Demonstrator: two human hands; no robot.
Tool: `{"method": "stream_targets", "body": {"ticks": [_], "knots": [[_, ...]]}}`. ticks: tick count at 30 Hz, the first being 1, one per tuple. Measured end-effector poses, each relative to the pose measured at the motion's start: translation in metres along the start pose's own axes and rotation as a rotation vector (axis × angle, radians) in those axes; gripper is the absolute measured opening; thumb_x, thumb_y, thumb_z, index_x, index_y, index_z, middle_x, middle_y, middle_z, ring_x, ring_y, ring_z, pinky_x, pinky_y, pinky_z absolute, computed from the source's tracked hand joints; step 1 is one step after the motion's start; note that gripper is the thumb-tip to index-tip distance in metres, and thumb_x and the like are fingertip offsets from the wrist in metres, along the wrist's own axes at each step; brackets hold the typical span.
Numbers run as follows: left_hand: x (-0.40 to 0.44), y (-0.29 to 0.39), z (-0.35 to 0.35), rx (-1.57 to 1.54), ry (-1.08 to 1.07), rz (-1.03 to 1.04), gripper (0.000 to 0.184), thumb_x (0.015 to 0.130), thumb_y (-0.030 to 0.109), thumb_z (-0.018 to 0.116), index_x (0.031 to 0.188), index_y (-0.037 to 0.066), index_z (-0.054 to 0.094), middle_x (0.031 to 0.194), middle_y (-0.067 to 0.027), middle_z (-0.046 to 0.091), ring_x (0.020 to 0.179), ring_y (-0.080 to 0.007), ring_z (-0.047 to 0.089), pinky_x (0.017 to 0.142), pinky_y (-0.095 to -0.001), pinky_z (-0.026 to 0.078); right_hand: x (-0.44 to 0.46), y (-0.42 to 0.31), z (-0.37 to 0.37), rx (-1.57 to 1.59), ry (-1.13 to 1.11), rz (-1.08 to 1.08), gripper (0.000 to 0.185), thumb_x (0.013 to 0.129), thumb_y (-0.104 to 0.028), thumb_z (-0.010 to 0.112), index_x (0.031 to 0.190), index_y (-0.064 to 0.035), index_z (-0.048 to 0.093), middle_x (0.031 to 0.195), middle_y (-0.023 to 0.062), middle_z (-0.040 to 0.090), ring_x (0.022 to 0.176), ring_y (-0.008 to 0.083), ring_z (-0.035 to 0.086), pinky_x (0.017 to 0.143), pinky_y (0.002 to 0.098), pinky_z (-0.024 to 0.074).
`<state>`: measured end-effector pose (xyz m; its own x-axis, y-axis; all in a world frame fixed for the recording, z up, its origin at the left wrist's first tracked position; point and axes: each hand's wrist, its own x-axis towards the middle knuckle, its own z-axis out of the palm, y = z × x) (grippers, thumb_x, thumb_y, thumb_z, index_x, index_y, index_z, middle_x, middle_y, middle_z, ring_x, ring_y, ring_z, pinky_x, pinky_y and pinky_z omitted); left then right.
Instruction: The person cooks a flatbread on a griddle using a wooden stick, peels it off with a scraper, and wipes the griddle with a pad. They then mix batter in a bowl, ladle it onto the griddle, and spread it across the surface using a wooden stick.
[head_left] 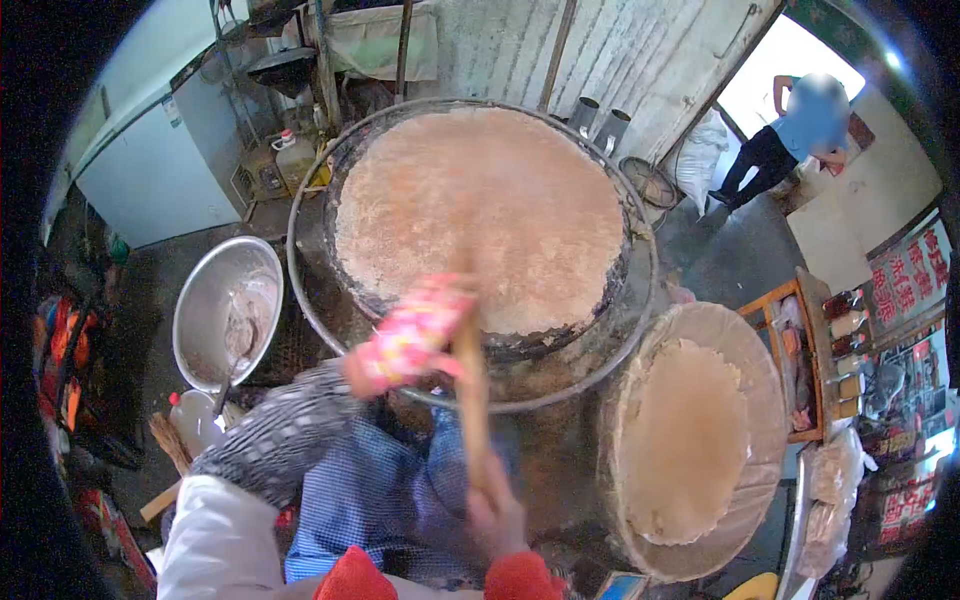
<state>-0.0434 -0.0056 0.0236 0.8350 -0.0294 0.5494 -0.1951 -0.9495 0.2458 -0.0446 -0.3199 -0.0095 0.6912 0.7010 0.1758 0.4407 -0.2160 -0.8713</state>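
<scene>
A large round flat sheet of brown, crumbly-edged food (480, 200) lies on a dark griddle inside a metal ring (297, 285). My left hand (415, 335), covered by a pink patterned mitt or cloth, is closed round the upper part of a wooden handle (471, 395) at the griddle's near edge. Lower down, near my body, my bare right hand (495, 510) grips the same handle; it is slightly blurred. The handle's far end blurs over the food. To the right, a second flat round (685, 440) rests on a wide cloth-covered round tray (755, 500).
A metal bowl (190, 345) with batter and a ladle stands at the left, near plastic jugs (295, 160). A wooden cabinet (815, 350) with bottles is at the right. A person (800, 130) stands by the doorway, beside a white sack (703, 160).
</scene>
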Motion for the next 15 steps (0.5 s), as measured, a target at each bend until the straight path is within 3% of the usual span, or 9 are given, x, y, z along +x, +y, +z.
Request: {"method": "stream_targets", "body": {"ticks": [1, 2, 3, 4, 5, 7, 9, 15], "knots": [[0.052, 0.029, 0.007, -0.067, -0.029, 0.03, 0.092, 0.065, 0.063, 0.056, 0.125, -0.005, 0.041, 0.129, -0.023, 0.043, 0.125, -0.042, 0.034, 0.105, -0.0491, 0.026, -0.003, -0.001, -0.015, -0.008, 0.044, 0.081, 0.05, 0.087, -0.022, 0.057, 0.134, -0.0161, 0.042, 0.09, 0.0073, 0.062, 0.062, 0.0169, 0.058, 0.054, 0.029, 0.0468], [0.085, 0.041, 0.035, -0.19, 0.077, 0.13, 0.088, 0.062, 0.06, 0.06, 0.12, -0.006, 0.047, 0.124, -0.0248, 0.047, 0.124, -0.0434, 0.036, 0.106, -0.0473, 0.026, -0.006, -0.002, -0.031, -0.013, 0.088, 0.162, 0.05, 0.086, -0.023, 0.057, 0.134, -0.0172, 0.043, 0.086, 0.0055, 0.062, 0.058, 0.0142, 0.055, 0.05, 0.0276, 0.0459], [0.11, 0.036, 0.093, -0.089, -0.038, 0.167, 0.085, 0.061, 0.06, 0.061, 0.115, -0.005, 0.05, 0.121, -0.0258, 0.049, 0.122, -0.0442, 0.037, 0.105, -0.0471, 0.027, 0.008, -0.019, -0.048, 0.339, 0.104, 0.445, 0.052, 0.086, -0.027, 0.058, 0.135, -0.0186, 0.041, 0.079, 0.0018, 0.055, 0.054, 0.0104, 0.049, 0.046, 0.0247, 0.0412], [0.122, 0.028, 0.138, 0.013, -0.153, 0.204, 0.082, 0.06, 0.06, 0.062, 0.11, -0.005, 0.054, 0.117, -0.0267, 0.051, 0.121, -0.045, 0.039, 0.105, -0.0469, 0.027, 0.013, -0.014, -0.06, 0.516, 0.105, 0.581, 0.053, 0.086, -0.028, 0.058, 0.135, -0.0193, 0.04, 0.075, 0.0, 0.052, 0.052, 0.0085, 0.045, 0.044, 0.0232, 0.0388], [0.128, 0.029, 0.138, 0.002, -0.146, 0.208, 0.082, 0.06, 0.06, 0.062, 0.11, -0.005, 0.054, 0.117, -0.0267, 0.051, 0.121, -0.045, 0.039, 0.105, -0.0469, 0.027, 0.017, -0.009, -0.072, 0.687, 0.128, 0.723, 0.055, 0.086, -0.03, 0.059, 0.136, -0.02, 0.039, 0.071, -0.0019, 0.049, 0.05, 0.0066, 0.042, 0.041, 0.0217, 0.0364], [0.147, 0.027, 0.125, 0.05, -0.502, 0.005, 0.078, 0.055, 0.061, 0.065, 0.098, -0.005, 0.057, 0.109, -0.0279, 0.054, 0.118, -0.0466, 0.041, 0.103, -0.0474, 0.03, 0.02, 0.046, -0.086, 1.033, -0.043, 0.774, 0.058, 0.086, -0.034, 0.058, 0.138, -0.0214, 0.035, 0.065, -0.0036, 0.043, 0.046, 0.0078, 0.038, 0.04, 0.022, 0.034], [0.136, 0.024, 0.113, 0.046, -0.49, -0.037, 0.079, 0.053, 0.061, 0.066, 0.094, -0.005, 0.057, 0.106, -0.0274, 0.055, 0.116, -0.0469, 0.041, 0.102, -0.0478, 0.031, 0.018, 0.083, -0.088, 1.268, -0.154, 0.873, 0.059, 0.087, -0.036, 0.057, 0.139, -0.0232, 0.032, 0.061, -0.0044, 0.039, 0.044, 0.0081, 0.035, 0.039, 0.0222, 0.0319], [0.077, -0.004, 0.071, 0.131, -0.349, -0.133, 0.08, 0.049, 0.064, 0.066, 0.089, -0.005, 0.056, 0.101, -0.0275, 0.054, 0.113, -0.0482, 0.043, 0.099, -0.0498, 0.033, 0.044, 0.016, -0.083, 1.272, -0.394, 0.985, 0.055, 0.089, -0.038, 0.051, 0.139, -0.028, 0.031, 0.055, -0.0054, 0.03, 0.043, 0.0076, 0.03, 0.038, 0.0228, 0.0283]]}}
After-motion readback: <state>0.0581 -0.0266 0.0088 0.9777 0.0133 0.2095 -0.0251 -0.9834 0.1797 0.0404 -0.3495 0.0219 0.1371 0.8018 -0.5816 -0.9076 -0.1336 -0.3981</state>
